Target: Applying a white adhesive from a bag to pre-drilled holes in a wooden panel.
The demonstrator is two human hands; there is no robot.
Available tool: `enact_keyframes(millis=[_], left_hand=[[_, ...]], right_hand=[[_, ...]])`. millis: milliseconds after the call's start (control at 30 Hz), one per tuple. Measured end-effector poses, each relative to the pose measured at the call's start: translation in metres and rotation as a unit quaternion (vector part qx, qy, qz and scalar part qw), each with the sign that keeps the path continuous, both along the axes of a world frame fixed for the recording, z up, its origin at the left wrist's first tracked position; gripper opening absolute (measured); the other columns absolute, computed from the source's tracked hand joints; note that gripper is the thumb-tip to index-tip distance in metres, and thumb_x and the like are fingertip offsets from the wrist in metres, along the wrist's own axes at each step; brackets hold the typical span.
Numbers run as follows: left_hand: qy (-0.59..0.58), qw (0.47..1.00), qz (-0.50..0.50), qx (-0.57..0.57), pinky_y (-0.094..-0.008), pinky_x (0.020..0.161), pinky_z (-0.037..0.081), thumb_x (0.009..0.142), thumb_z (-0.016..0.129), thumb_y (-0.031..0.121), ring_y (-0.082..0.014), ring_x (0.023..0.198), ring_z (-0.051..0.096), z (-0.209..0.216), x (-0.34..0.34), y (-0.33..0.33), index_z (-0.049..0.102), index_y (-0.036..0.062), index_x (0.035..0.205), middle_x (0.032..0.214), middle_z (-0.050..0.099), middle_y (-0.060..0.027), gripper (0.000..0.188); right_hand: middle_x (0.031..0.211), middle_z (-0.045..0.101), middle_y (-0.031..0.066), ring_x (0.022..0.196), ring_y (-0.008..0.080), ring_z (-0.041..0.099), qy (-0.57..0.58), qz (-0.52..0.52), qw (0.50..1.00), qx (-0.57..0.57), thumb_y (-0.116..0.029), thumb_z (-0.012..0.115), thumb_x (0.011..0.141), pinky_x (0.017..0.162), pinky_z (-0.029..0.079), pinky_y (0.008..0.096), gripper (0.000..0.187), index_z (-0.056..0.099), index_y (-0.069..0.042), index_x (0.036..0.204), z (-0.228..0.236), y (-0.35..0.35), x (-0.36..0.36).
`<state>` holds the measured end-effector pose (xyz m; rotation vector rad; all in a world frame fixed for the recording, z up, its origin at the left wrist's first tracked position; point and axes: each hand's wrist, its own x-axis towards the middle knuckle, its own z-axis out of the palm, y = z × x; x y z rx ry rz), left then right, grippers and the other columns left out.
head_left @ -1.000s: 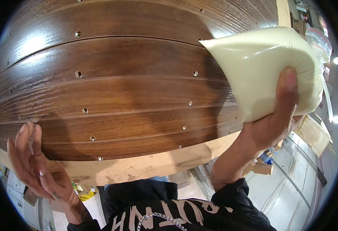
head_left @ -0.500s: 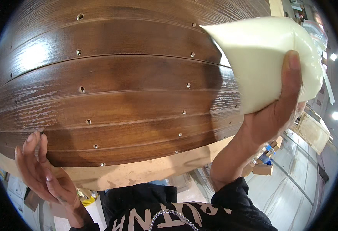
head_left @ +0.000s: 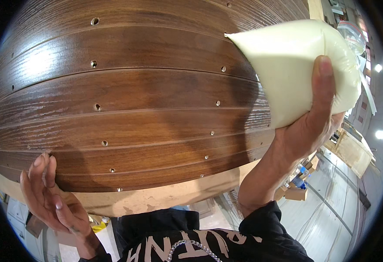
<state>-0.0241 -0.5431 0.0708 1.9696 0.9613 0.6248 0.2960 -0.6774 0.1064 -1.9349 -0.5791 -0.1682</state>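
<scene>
My right hand is wrapped round a plump clear plastic bag filled with pale cream-coloured paste. The bag narrows to a pointed tip, which meets a small hole in the glossy brown wood-grain panel. Rows of similar holes run across the panel's grooved boards. At the lower left, my left hand is half curled with the thumb apart from the fingers and nothing visible in it. Its fingertips are close to the panel's near-left part; whether they touch it I cannot tell.
A pale tan board edge borders the panel on my side. To the right, a cardboard box with blue items stands on the light floor. A yellow item lies beyond my left wrist.
The bag's tip has come down slightly and left onto a hole. The panel appears a little lower in view. My left hand has barely shifted.
</scene>
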Motion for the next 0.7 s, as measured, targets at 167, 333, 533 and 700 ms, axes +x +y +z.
enact_keyframes(millis=[167,333,533,700], left_hand=[[-0.008,1.000,-0.002,-0.005,-0.0476,0.109,0.040,0.092,0.027,0.014,-0.0383,0.125,0.048,-0.001,-0.003,0.002,0.024,-0.0102,0.141,0.134,0.046,-0.0271,0.055],[0.011,1.000,-0.017,0.001,-0.0479,0.109,0.040,0.094,0.025,0.014,-0.0371,0.126,0.048,0.000,-0.007,0.003,0.023,-0.0091,0.141,0.135,0.045,-0.0261,0.053],[-0.004,1.000,-0.027,-0.005,-0.0476,0.107,0.041,0.094,0.027,0.016,-0.0375,0.126,0.048,-0.004,-0.008,0.004,0.023,-0.0099,0.141,0.135,0.045,-0.0272,0.054],[-0.014,1.000,-0.020,-0.005,-0.0473,0.107,0.041,0.094,0.028,0.016,-0.0397,0.125,0.048,-0.004,-0.012,0.001,0.024,-0.0129,0.139,0.134,0.044,-0.0293,0.054]], right_hand=[[0.105,0.065,0.0178,0.088,0.0225,0.069,0.003,-0.026,1.000,-0.007,-0.016,0.069,0.083,0.074,0.061,0.0329,0.044,0.056,0.007,0.118,0.000,0.004,-0.003],[0.103,0.066,0.0179,0.085,0.0225,0.069,0.005,-0.029,1.000,0.006,-0.018,0.068,0.084,0.070,0.062,0.0319,0.042,0.057,0.007,0.116,0.007,0.005,0.004],[0.103,0.066,0.0180,0.085,0.0218,0.070,-0.007,-0.121,0.981,0.149,-0.018,0.067,0.084,0.069,0.062,0.0316,0.042,0.058,0.008,0.116,-0.006,0.041,-0.004],[0.102,0.066,0.0180,0.086,0.0214,0.070,0.019,-0.027,0.998,0.054,-0.018,0.068,0.083,0.069,0.062,0.0311,0.041,0.058,0.008,0.113,0.002,0.035,0.010]])
